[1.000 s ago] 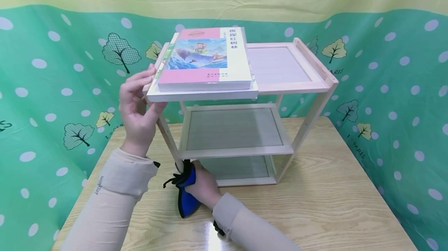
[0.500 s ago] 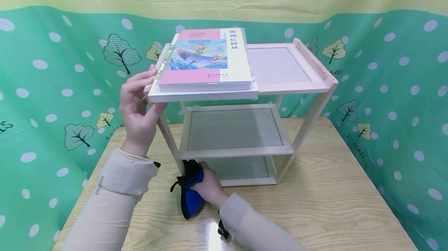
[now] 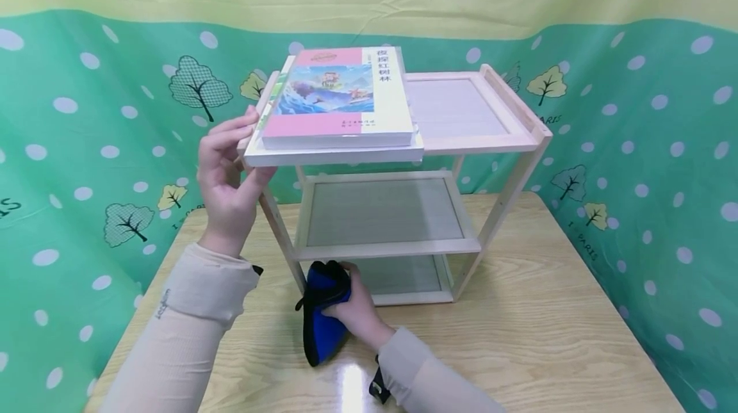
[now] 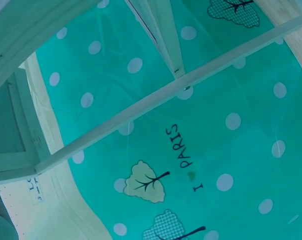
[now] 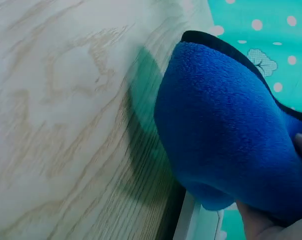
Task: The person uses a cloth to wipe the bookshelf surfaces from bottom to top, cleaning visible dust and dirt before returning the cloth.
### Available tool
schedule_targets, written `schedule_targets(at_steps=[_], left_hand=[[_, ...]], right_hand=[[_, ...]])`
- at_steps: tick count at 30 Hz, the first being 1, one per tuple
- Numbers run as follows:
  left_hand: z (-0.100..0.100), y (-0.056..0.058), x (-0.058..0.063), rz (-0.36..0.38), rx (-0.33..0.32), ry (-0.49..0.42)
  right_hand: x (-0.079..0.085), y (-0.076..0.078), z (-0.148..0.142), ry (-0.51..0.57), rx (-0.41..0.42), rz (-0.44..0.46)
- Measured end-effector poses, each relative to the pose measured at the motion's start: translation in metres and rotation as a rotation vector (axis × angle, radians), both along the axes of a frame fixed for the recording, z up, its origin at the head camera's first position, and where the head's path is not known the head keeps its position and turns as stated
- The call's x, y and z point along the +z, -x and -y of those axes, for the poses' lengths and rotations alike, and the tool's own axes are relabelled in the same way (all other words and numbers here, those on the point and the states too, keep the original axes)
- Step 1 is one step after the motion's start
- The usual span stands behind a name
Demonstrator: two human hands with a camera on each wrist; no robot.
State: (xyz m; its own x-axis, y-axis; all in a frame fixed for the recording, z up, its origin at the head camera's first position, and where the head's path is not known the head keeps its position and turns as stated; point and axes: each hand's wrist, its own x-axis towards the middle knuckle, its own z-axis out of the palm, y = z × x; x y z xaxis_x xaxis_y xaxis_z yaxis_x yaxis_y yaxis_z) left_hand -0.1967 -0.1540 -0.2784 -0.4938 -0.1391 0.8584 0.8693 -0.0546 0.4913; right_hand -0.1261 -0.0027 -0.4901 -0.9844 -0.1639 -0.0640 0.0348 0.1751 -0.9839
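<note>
My left hand [image 3: 226, 182] grips the top left corner of a small three-tier wooden shelf [image 3: 389, 250], thumb under the edge and fingers above. Beside those fingers, a pink and cream book [image 3: 340, 125] lies on another white-edged book [image 3: 334, 157] on the top tier. Low at the shelf's front left leg, my right hand [image 3: 362, 310] holds a bunched blue cloth [image 3: 328, 330] with black edging. In the right wrist view the fuzzy blue cloth [image 5: 216, 120] hangs close over the wooden tabletop. The left wrist view catches shelf bars [image 4: 140, 102] but little of the hand.
A light wood table [image 3: 553, 336] carries the shelf. Behind it and at both sides hangs a green and yellow curtain [image 3: 623, 112] with dots and printed trees. The middle tier [image 3: 386, 211] and the bottom tier [image 3: 403, 275] have grey panels.
My right hand has moved a little to the right with the blue cloth, away from the front left leg. The left hand keeps its hold on the corner.
</note>
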Motion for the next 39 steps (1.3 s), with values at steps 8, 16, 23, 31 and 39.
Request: schedule_targets(at_steps=[8, 16, 23, 31, 39], left_hand=[[0.0, 0.0, 0.0, 0.001, -0.002, 0.003], [0.0, 0.0, 0.0, -0.004, 0.011, 0.005], [0.0, 0.0, 0.0, -0.003, 0.008, 0.006], [0.0, 0.001, 0.0, -0.002, 0.012, 0.01], [0.0, 0.001, 0.0, -0.007, 0.01, 0.001]], right_hand=[[-0.002, -0.005, -0.02, -0.096, 0.05, -0.022], [0.0, -0.004, -0.043, -0.079, 0.11, 0.065], [0.002, -0.004, -0.06, 0.167, 0.134, 0.27], [0.001, -0.004, -0.084, 0.345, 0.266, 0.37], [0.002, -0.009, -0.095, 0.237, 0.272, 0.482]])
